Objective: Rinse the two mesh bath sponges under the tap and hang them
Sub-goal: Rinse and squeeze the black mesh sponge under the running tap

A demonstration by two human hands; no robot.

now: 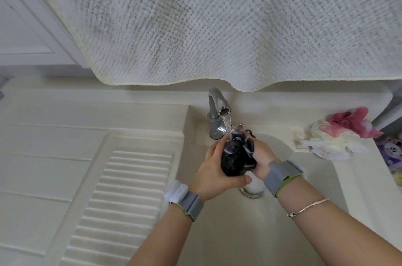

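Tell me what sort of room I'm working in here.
Probably a laundry or utility area: a cream sink with a moulded ribbed washboard, a running chrome tap, and a thick bath mat hung above.

No text, brand or number can be read anywhere here. The purple packet (pixel 391 152) at the far right edge bears dark marks on a pale patch, too blurred to make out. The tap (pixel 215 113) base shows a faint marking, also unreadable.
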